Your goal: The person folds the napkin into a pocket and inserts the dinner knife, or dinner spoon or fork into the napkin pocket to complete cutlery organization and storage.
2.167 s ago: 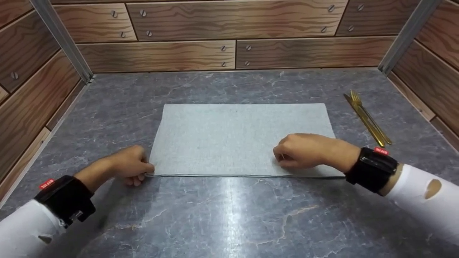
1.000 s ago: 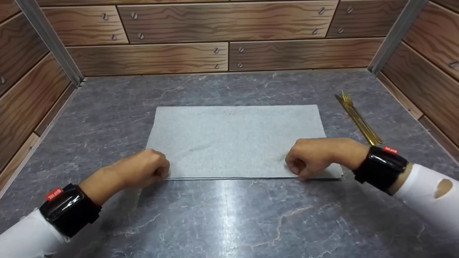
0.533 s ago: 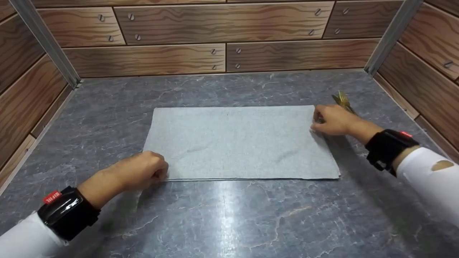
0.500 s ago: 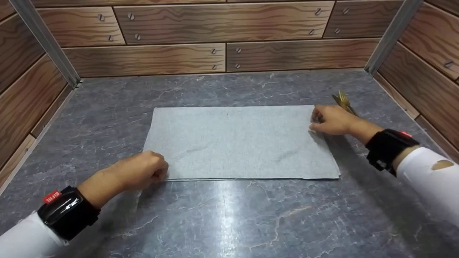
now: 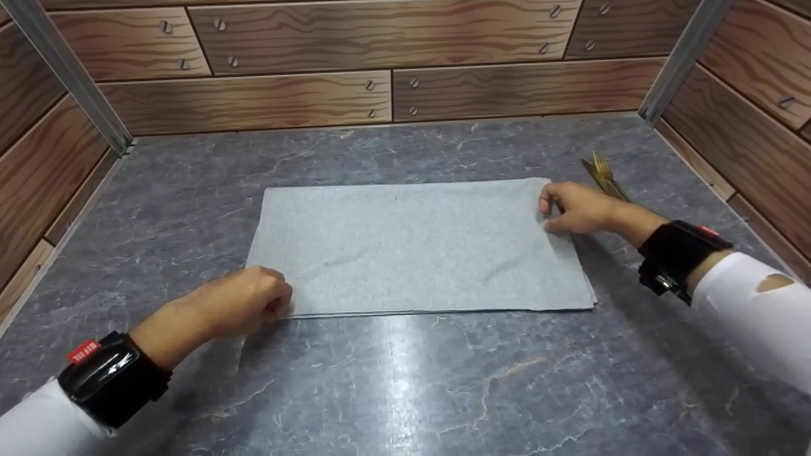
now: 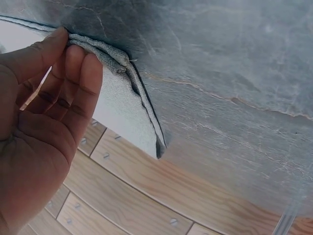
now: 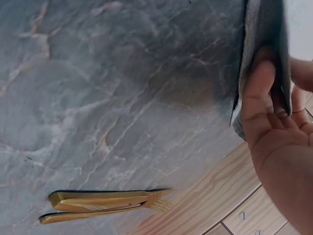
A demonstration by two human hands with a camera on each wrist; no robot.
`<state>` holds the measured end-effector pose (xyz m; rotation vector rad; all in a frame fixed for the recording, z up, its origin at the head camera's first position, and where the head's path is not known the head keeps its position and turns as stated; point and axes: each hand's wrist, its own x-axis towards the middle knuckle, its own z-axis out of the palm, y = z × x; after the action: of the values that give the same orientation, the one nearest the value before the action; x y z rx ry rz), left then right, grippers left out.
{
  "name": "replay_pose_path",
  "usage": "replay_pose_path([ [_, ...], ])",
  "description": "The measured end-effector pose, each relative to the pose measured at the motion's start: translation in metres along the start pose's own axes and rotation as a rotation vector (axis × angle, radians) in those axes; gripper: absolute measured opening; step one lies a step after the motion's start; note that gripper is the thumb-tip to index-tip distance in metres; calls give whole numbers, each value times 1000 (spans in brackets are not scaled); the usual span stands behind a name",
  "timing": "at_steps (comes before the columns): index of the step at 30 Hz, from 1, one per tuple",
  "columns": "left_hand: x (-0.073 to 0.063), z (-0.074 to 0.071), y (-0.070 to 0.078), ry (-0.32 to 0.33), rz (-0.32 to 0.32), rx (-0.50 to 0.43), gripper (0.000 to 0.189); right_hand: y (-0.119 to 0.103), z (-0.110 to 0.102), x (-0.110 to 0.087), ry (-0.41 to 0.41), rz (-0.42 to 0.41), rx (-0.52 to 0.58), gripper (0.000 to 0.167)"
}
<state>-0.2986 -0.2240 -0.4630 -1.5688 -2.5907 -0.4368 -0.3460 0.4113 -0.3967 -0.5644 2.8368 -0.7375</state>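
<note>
Table [image 5: 633, 392]: gray with thin pale lines, like stone; it reaches out past the cloth on every side.
Cloth [image 5: 405, 253]: one, pale gray, folded in layers, lying mostly flat on the table. I can't count the layers.
Step in hand: it looks like getting hold of the cloth by two corners, maybe to fold it or spread it; I can't tell which.
Next move: this seems to need a good pinch on just the layers wanted, so the rest don't slide along.
Left hand [image 5: 250, 297]: beside the cloth's near left corner; its grip pinches the edge with thumb and fingers.
Right hand [image 5: 580, 208]: by the cloth's far right corner; its grip pinches the cloth, with a finger tucked between layers.
Knife [image 7: 83, 200]: one, gold, off the cloth's far right side, not touching it.
Fork [image 7: 88, 215]: one, gold, next to the knife, also right of the cloth.
Black bands: two; the left band [image 5: 117, 373] sits off the cloth's near left corner, the right band [image 5: 681, 253] off its right side.
Walls [image 5: 380, 31]: three, wood-look boards, behind the cloth and off to its left and right.
</note>
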Motion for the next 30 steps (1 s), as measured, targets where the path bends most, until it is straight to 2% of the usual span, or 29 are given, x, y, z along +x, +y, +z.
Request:
replay_pose_path([
  [3,0,-1,1,-12,-24,6,48,41,8,17,34,8,-83,26],
  [5,-2,2,-4,-27,-60,18,51,59,13,26,41,42,-144,29],
  [9,-2,3,-5,-45,-61,43,51,77,17,36,31,81,-195,33],
  [14,1,1,-13,-91,-51,21,43,79,16,37,-8,142,-127,42],
  [16,1,-2,-25,-98,-69,-1,35,69,14,35,-13,155,-98,43],
  [17,2,-4,-36,-97,-97,-2,29,58,13,33,2,157,-89,41],
  [18,4,-6,-49,-93,-139,1,24,43,9,29,2,155,-70,38],
  [20,12,-12,-84,-42,-237,39,14,7,0,21,3,168,-42,30],
  [22,25,-18,-122,23,-376,82,8,-29,-8,12,27,192,-32,22],
  [24,41,-25,-154,69,-535,78,14,-37,-13,13,40,214,-5,21],
  [25,49,-27,-166,92,-603,59,21,-30,-12,18,69,244,-17,20],
  [27,61,-29,-183,106,-733,-14,35,2,-7,36,119,262,-33,17],
  [30,68,-29,-193,87,-845,-123,49,54,4,66,161,267,-44,17],
])
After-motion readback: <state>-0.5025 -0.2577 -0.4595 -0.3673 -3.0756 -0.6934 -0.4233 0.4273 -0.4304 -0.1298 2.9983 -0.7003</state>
